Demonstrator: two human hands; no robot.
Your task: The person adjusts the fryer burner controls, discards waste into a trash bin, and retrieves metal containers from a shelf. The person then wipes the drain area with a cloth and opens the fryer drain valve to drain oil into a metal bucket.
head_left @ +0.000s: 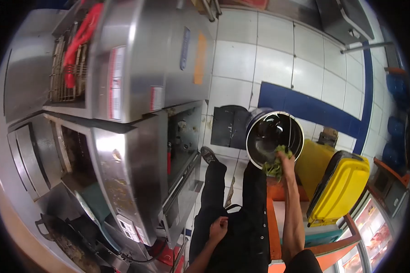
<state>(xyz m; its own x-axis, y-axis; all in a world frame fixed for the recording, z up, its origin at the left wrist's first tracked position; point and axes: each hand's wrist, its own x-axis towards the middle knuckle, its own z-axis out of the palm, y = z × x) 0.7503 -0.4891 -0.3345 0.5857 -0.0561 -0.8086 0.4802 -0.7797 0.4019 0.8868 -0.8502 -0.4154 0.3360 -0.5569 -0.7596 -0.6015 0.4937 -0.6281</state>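
Note:
My right hand (285, 164) grips a bunch of leafy greens (273, 167) at the near rim of a large round pot (300, 129). The pot has a shiny, dark inside and stands on the tiled floor. Some of the leaves hang over the rim on the near side. Close to my body, in front of my dark clothing, my left hand (219, 228) is loosely curled, with nothing showing in it.
A yellow bin (344, 186) with a tilted lid stands right of the pot. Steel fryers (141, 68) line the left, one with an open door (182, 195) near my leg. An orange-edged counter (275, 214) lies under my right arm. A dark panel (228, 126) lies left of the pot.

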